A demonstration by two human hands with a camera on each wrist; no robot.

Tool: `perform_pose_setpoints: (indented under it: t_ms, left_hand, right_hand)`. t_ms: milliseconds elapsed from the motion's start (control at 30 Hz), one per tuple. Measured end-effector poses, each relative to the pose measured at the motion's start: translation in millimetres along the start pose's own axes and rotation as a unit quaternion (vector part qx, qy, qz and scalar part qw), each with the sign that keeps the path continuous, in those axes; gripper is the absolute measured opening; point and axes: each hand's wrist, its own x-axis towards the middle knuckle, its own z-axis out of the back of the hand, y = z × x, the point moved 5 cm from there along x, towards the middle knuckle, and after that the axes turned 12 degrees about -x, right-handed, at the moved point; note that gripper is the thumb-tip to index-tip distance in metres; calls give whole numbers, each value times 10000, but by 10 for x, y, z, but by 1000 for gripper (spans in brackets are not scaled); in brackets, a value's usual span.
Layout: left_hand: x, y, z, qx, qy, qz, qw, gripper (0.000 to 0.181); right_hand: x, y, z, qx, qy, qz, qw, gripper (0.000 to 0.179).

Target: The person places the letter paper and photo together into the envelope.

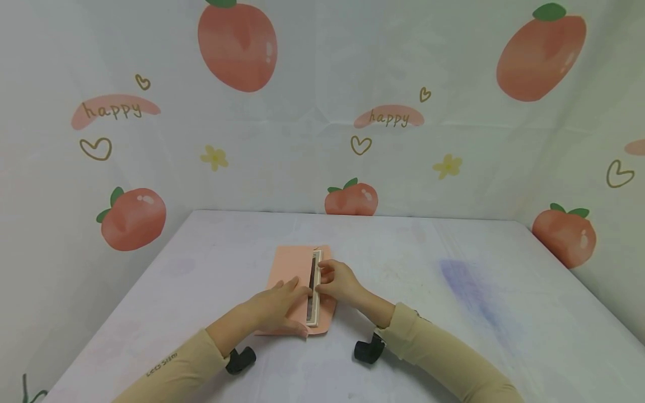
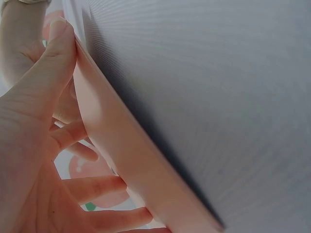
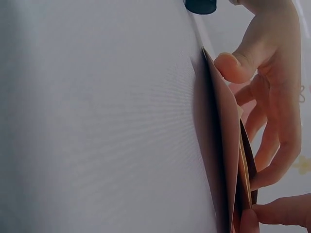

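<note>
A flat pink paper folder (image 1: 290, 263) lies on the table in front of me, its long side pointing away. Along its right part shows a narrow white-bordered card (image 1: 313, 313) with a dark inner strip; the folder's cover hides the rest of it. My left hand (image 1: 276, 308) rests spread over the cover, its thumb by the near edge. At the card's right edge, my right hand (image 1: 341, 281) pinches with thumb and fingers. In the right wrist view, the right fingers (image 3: 286, 211) hold the thin layers beside the folder (image 3: 228, 126).
A white cloth covers the table (image 1: 453, 336), with a purple smudge (image 1: 468, 291) on the right. Behind it hangs a white backdrop (image 1: 312, 67) printed with fruit, hearts and flowers. Black wrist cameras (image 1: 369, 350) sit under both forearms.
</note>
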Motion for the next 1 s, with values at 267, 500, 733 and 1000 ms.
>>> perform_pose_setpoints:
  t_ms: [267,500,733,1000]
  left_hand:
    - [20,32,-19,-15,-47,-67,10000,75]
    - [11,27,-15,-41,-54,-61,10000,76]
    - [6,18,-11,-8,-53,-87,9999,77]
    - [1,5,-3,34,-53,-125,9999,76]
  right_hand:
    - [-7,22,-11,13,73,18,10000,50]
    - [-1,15,-40,248,140,-24,9996,47]
    - [8,19,-57,203,150,9,9997,46]
    - [11,24,-72,386,304,-98,9987,46]
